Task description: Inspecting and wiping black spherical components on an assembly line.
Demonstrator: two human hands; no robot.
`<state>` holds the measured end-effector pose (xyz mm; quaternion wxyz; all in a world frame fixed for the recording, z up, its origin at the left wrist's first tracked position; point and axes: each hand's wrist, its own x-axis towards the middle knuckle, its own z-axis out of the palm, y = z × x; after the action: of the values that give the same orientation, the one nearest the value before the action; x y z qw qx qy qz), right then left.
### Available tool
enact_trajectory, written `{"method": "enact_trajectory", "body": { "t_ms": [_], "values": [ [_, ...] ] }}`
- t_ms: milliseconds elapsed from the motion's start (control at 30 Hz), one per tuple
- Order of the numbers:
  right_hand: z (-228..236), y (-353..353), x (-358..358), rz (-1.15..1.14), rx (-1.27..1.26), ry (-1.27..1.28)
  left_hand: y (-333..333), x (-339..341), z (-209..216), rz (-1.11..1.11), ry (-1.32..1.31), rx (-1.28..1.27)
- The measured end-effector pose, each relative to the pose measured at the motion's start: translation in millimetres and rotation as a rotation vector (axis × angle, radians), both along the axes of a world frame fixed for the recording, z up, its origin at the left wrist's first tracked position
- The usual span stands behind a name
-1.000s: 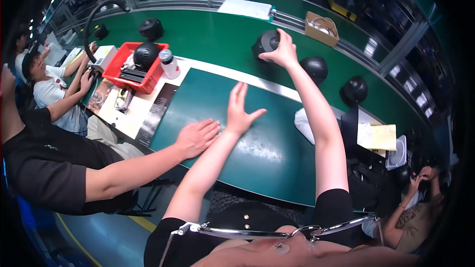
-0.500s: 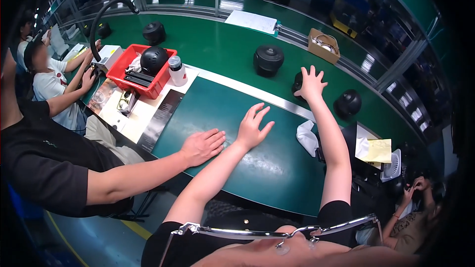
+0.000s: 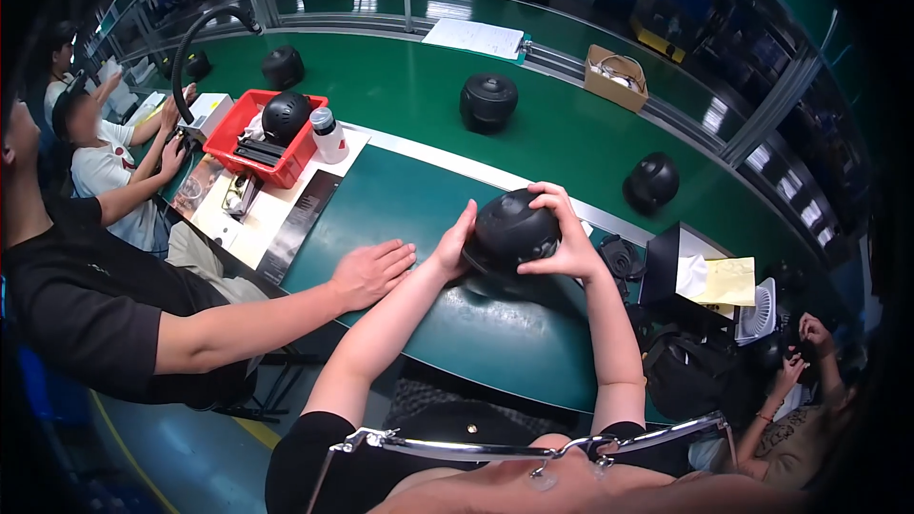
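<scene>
Between my two hands is a black helmet [image 3: 514, 228], a smooth rounded shell held just over the dark green work mat [image 3: 381, 205]. My left hand [image 3: 455, 243] presses against its left side, with the fingers partly hidden behind it. From the right, my right hand [image 3: 566, 236] grips it, fingers over the top and thumb across the near face. Close to my left forearm, a co-worker's hand [image 3: 373, 273] lies flat on the mat.
More black helmets stand on the green conveyor, one ahead [image 3: 488, 102] and another to the right [image 3: 651, 182]. A red bin [image 3: 276, 171], a white bottle [image 3: 328, 138] and a bent black hose [image 3: 181, 67] are at left. A cardboard box [image 3: 617, 86] and clipboard [image 3: 474, 38] lie behind.
My right hand has brought the helmet from the conveyor back over the mat. The left hand has moved to its side and now holds it too. The helmets on the conveyor have shifted left.
</scene>
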<state>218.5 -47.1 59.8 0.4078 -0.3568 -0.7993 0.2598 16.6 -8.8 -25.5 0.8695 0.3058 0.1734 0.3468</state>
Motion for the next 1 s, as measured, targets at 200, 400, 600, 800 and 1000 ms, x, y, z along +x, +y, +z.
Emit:
{"method": "enact_trajectory", "body": {
  "t_ms": [200,400,600,800,1000],
  "values": [
    [-42,1,-28,-0.151,-0.192,0.634,-11,13,-15,0.24,-0.023,0.13],
    [-37,-7,-30,-0.381,-0.176,0.663,-15,16,-3,0.444,0.003,0.269],
    [-26,-10,-23,-0.474,-0.167,0.54,-9,13,-1,0.656,0.122,0.507],
    [51,-48,24,-0.537,-0.068,0.425,-6,-5,10,0.729,0.027,0.356],
    [46,-50,24,-0.518,-0.062,0.386,-9,0,12,0.646,0.025,0.393]
  ]
}}
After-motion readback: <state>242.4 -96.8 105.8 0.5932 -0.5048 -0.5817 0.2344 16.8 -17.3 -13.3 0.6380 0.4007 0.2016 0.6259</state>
